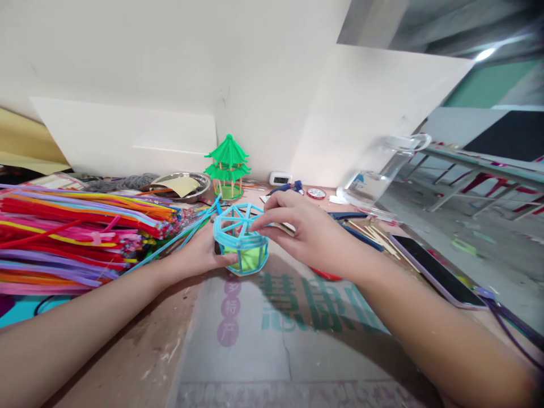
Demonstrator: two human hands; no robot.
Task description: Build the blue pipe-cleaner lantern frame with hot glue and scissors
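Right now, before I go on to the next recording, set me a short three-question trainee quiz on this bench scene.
1. True or false: the left hand grips the light blue wire frame from the side.
2. What does the right hand do? A) rests on the phone B) pinches at the frame's top rim C) holds the green pavilion model
3. What lies piled at the left of the table?

Key: 1 true; 2 B; 3 coloured pipe cleaners.

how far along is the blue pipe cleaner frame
Done: the blue frame has a closed rim, spokes and side walls around a green insert. In hand: left hand grips it, right hand pinches the rim. Left: unlike the finished green pavilion, no roof or posts.
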